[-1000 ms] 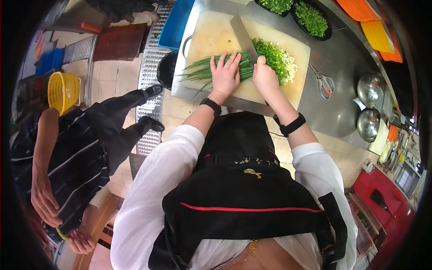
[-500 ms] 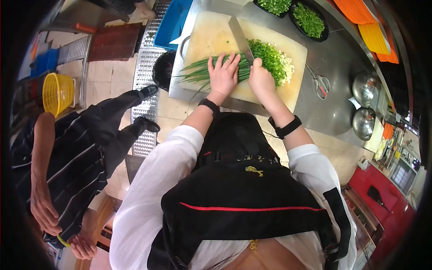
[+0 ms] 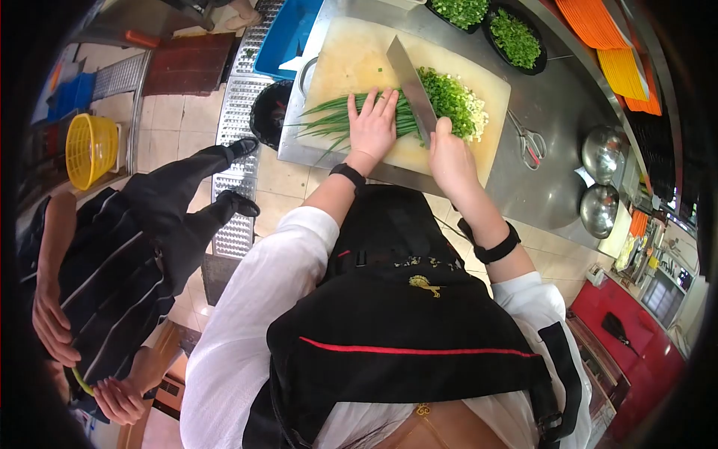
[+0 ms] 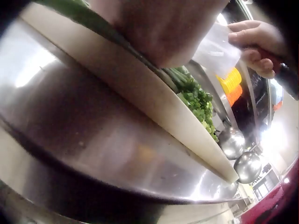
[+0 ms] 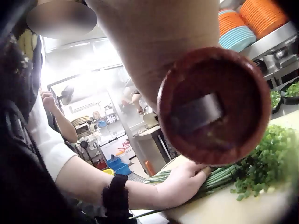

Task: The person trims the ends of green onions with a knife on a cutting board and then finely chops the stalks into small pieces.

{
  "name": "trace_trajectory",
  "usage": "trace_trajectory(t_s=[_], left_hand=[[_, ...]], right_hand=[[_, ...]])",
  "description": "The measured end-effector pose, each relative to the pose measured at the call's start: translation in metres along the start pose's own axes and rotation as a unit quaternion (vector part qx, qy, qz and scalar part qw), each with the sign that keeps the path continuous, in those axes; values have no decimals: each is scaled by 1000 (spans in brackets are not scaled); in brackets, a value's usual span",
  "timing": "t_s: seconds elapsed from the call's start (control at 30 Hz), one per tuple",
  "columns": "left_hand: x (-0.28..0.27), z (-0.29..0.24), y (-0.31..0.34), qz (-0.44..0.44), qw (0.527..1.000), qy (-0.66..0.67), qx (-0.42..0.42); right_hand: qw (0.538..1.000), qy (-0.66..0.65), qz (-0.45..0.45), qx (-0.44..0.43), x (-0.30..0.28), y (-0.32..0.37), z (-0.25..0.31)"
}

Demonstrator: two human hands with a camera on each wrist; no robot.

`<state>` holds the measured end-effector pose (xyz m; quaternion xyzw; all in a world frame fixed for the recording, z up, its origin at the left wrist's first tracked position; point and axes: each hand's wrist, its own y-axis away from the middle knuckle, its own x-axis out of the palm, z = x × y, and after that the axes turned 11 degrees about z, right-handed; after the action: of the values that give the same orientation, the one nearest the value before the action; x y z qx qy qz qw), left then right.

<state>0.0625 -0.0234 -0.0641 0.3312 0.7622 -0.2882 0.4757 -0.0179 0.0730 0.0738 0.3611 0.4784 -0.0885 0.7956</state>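
Observation:
A bunch of long spring onions point(image 3: 323, 117) lies across the pale cutting board point(image 3: 348, 56). My left hand point(image 3: 372, 131) presses on the bunch with its fingers spread and fairly straight. My right hand point(image 3: 452, 161) grips the handle of a cleaver point(image 3: 410, 82), whose broad blade points to the far left over the board. In the left wrist view the blade point(image 4: 218, 49) stands above the greens, raised off the board. The round reddish handle end point(image 5: 243, 88) fills much of the right wrist view. Chopped spring onion point(image 3: 449, 101), green and white, is heaped right of the blade.
Scissors point(image 3: 532, 146) lie on the steel counter point(image 3: 553, 105) right of the board. Metal bowls point(image 3: 600, 212) stand farther right. Black dishes of chopped greens point(image 3: 514, 37) sit at the back. A black bin point(image 3: 269, 112) is at left, near another person point(image 3: 123, 254).
My right hand has drawn back toward me and slightly right with the cleaver, away from the bunch. My left hand stays pressed on the spring onions.

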Motion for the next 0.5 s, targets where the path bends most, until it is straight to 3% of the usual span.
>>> trace_trajectory(t_s=[0.17, 0.5], left_hand=[[0, -1, 0, -1, 1000, -1, 2], [-4, -2, -1, 8, 1000, 1, -3]], right_hand=[[1000, -2, -17, 1, 23, -1, -16], [1000, -11, 5, 13, -4, 8, 2]])
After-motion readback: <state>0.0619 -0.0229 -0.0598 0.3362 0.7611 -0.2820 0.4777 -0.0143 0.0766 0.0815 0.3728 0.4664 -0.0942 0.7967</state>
